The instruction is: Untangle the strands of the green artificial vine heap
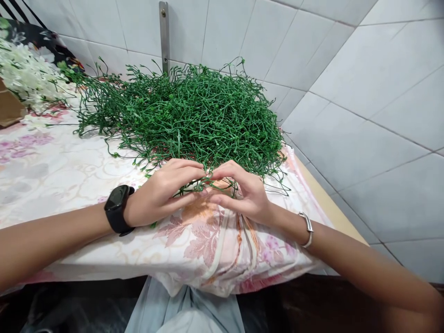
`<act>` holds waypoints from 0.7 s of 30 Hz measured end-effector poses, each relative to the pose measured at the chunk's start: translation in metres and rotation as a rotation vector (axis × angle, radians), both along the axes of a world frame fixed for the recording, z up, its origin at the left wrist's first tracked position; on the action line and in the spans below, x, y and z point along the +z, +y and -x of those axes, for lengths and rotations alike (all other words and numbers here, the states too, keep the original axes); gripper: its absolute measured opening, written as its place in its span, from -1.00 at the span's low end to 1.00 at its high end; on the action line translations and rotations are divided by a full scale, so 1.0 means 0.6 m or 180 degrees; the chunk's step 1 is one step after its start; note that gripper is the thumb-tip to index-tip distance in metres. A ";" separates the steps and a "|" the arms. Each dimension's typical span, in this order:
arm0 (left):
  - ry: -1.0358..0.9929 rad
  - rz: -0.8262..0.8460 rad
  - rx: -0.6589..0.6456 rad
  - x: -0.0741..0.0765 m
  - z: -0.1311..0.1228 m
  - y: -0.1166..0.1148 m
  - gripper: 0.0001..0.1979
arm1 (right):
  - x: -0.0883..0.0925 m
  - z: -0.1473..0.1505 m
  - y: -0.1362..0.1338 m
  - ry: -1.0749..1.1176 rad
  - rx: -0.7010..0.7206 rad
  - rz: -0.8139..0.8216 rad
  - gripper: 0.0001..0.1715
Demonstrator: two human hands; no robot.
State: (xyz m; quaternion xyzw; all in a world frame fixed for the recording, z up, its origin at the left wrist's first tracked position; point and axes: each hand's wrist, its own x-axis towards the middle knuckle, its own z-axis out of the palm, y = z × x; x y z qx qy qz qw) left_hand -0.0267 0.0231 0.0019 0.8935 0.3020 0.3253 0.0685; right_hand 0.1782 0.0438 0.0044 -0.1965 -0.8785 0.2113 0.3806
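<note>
White-tiled walls are flanking the floral-clothed table (pixel 52 175), at whose near edge left hand (pixel 163 194) and right hand (pixel 243 194) are pinching a green plastic sprig (pixel 199 186), apparently working at it, before the heap of green sprigs (pixel 194 115).

We note two walls clad in large white glazed tiles with thin grey joints: the rear wall (pixel 243 32) ahead and the side wall (pixel 381 138) to the right. They meet in a corner beyond the far right end of the worktop (pixel 329 203). A narrow vertical metal strip (pixel 163 32), fixed with a screw, runs up the rear wall. The worktop shows its bare tan edge along the right side only. The rest lies under a floral cloth (pixel 52 162) in pink, cream and orange, which hangs over the near edge. Below that edge the space is dark. Light is even and diffuse, with soft shadows.
</note>
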 end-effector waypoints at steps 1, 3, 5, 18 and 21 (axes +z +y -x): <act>-0.0002 -0.0013 0.0028 0.000 -0.001 0.000 -0.71 | 0.002 0.000 -0.001 -0.0028 0.0029 0.0042 -0.69; -0.0008 -0.0020 0.0050 0.000 -0.001 0.000 -0.70 | 0.004 0.001 -0.002 -0.0067 0.0022 0.0128 -0.72; 0.0008 0.0035 0.0036 0.001 -0.002 0.001 -0.71 | 0.003 0.002 -0.002 -0.0073 -0.0026 0.0232 -0.77; 0.0050 -0.0598 0.0853 0.006 -0.010 -0.013 -0.82 | -0.003 0.003 0.008 -0.0029 -0.0157 -0.0044 -0.90; 0.0281 -0.0420 0.0790 0.002 -0.016 -0.012 -0.78 | -0.003 0.004 0.008 -0.0003 -0.0178 -0.0066 -0.91</act>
